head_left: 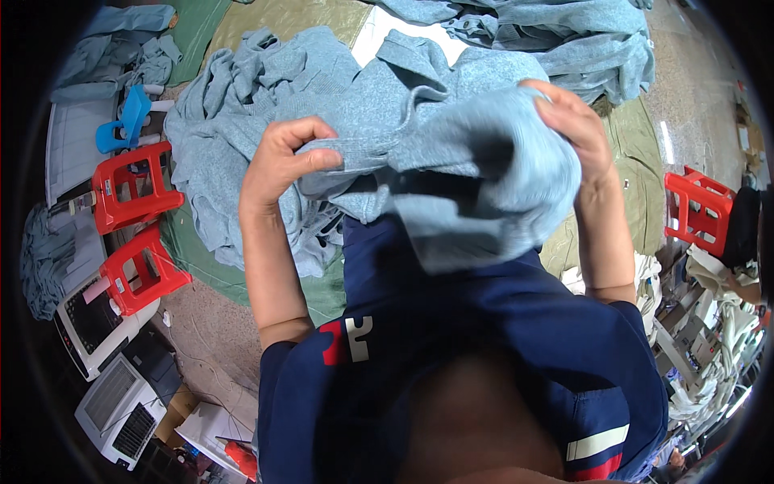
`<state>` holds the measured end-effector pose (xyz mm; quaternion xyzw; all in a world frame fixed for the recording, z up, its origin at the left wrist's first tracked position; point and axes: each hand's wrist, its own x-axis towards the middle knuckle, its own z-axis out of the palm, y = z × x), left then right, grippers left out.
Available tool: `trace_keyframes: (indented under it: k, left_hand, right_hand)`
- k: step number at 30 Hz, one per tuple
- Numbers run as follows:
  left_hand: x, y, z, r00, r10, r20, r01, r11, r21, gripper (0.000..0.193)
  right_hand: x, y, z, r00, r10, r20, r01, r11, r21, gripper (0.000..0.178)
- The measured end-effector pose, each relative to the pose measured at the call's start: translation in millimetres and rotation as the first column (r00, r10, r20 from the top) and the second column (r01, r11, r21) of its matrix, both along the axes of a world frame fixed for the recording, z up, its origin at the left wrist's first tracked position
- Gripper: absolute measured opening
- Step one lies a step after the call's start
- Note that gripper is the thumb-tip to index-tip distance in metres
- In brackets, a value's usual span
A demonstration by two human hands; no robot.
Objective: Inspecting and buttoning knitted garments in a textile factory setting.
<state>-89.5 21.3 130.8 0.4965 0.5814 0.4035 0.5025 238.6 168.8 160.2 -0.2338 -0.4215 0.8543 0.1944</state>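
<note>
It's riding on the person's head, the left cam of a side-by-side pair, and it's looking steeply down over the chest. Super wide fisheye, so it's bending straight edges toward the rim and the corners are going black. It's sitting pretty close in: the navy shirt (459, 310) is filling the bottom, while the left hand (282, 157) and right hand (579, 133) are looking big above it. The top edge is facing away from the body. Nothing's mirroring, so the white appliance (113, 397) at lower left is standing on the person's own left.
</note>
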Motion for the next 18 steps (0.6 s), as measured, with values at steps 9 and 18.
trace_keyframes:
  k: [9, 18]
  left_hand:
    - [-5, -6, -14, 0.965, 0.005, -0.263, -0.034, 0.994, -0.106, 0.021]
    - [-14, -12, -17, 0.954, 0.087, -0.288, -0.106, 0.993, -0.049, 0.023]
  right_hand:
    - [-16, -11, -10, 0.860, -0.497, 0.115, -0.230, -0.176, 0.957, 0.036]
    - [-12, -15, -12, 0.873, -0.271, 0.405, -0.464, -0.209, 0.861, 0.013]
